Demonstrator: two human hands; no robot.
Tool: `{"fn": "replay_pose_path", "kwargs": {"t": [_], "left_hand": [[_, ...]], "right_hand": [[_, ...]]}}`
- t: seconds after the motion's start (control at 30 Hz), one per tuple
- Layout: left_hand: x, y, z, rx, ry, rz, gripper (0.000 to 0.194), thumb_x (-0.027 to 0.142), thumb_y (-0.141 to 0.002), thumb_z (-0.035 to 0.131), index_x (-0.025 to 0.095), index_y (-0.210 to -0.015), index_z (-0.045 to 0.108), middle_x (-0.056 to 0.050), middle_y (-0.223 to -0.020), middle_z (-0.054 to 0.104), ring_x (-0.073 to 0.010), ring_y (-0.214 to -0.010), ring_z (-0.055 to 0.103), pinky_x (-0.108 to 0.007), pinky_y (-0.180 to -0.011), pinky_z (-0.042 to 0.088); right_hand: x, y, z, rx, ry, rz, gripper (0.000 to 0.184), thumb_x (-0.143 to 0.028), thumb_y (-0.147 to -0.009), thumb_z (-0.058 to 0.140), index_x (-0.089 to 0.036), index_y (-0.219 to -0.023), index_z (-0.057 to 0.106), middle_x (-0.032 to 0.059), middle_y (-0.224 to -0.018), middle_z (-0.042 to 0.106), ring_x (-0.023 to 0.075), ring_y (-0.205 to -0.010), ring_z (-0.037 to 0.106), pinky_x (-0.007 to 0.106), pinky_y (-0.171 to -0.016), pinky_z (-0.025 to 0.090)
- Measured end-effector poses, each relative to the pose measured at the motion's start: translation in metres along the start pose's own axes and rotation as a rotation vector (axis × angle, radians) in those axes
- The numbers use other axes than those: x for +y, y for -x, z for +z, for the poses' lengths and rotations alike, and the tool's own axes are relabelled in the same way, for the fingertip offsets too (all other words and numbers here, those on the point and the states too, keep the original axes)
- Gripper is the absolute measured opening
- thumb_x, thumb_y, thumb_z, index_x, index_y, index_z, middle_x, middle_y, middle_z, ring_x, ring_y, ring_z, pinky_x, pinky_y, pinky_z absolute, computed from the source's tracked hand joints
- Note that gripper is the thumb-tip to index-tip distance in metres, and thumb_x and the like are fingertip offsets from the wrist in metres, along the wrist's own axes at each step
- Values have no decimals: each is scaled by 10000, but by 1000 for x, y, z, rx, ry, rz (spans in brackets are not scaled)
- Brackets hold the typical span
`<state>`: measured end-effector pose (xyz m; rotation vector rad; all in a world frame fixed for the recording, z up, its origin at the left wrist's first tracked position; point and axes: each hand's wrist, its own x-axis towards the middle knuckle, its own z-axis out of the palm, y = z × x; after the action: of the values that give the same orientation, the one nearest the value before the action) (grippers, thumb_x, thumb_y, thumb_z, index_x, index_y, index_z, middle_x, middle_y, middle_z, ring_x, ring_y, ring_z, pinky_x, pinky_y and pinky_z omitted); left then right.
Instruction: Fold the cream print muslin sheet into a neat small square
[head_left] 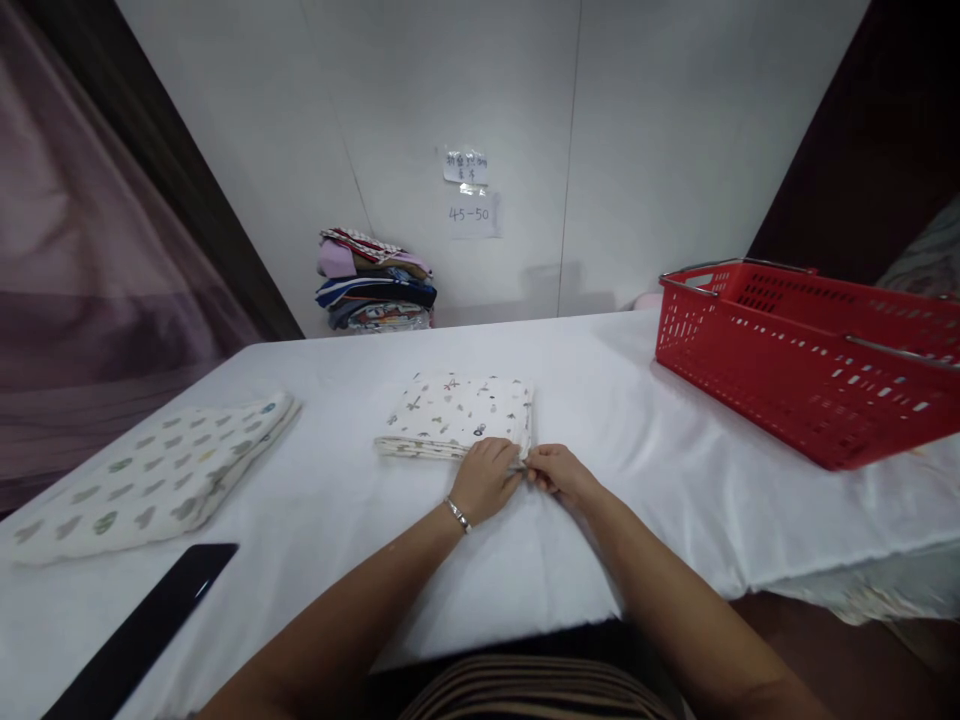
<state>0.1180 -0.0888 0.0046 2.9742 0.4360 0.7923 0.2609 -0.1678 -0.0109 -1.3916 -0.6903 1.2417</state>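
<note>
A folded white cloth [457, 408] with small scattered prints lies flat in the middle of the table, its stacked layers showing along the near edge. At its near right corner, my left hand [486, 478], with a silver bracelet at the wrist, has its fingers over the edge and the thumb close to the corner. My right hand [559, 472] pinches that same corner from the right, fingers closed. The two hands almost touch, and they cover the corner itself.
A second folded cloth [150, 478] with cloud-like prints lies left, above a dark flat object [142, 630]. On the right stands a red plastic basket [795, 370] with metal handles. Stacked folded fabrics [375, 285] sit by the wall behind the white-covered table [322, 560].
</note>
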Motion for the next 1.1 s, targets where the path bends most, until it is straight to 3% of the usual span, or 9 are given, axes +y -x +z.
{"fn": "replay_pose_path", "kwargs": {"t": [0.17,0.33,0.4,0.73,1.1], "left_hand": [[-6,-5,4,32,-21,-22,174,248,-800,528,199,-967,527,-46,-914,578,-199,-882,508,-355,-782,397],[-13,-13,5,81,10,-82,136,247,-812,514,201,-940,525,-40,-880,572,-182,-827,521,-341,-739,412],[-14,-14,5,87,25,-87,142,228,-806,513,201,-946,518,-41,-887,565,-180,-829,521,-337,-737,417],[-13,-12,8,69,69,-43,170,186,-785,518,183,-953,499,-56,-912,535,-185,-862,504,-335,-763,437],[-5,-3,12,46,47,-35,178,165,-791,476,199,-965,489,-64,-931,540,-199,-882,507,-368,-775,439]], "right_hand": [[-4,5,-4,-49,-14,-44,146,-287,-655,591,-150,-638,542,-40,-484,539,32,-334,367,185,-329,148],[-5,3,-9,187,130,-89,110,-268,-685,538,-160,-663,535,-56,-483,526,39,-323,370,183,-326,200],[-2,0,-9,216,207,-78,100,-242,-688,529,-163,-627,528,-57,-454,521,43,-311,364,188,-324,219],[-10,-7,-2,119,413,-8,216,-232,-645,604,-157,-456,530,-30,-343,491,60,-287,372,204,-328,239],[-3,-4,3,100,164,-60,138,-183,-644,516,-174,-521,455,-73,-385,461,40,-322,353,180,-333,192]]}}
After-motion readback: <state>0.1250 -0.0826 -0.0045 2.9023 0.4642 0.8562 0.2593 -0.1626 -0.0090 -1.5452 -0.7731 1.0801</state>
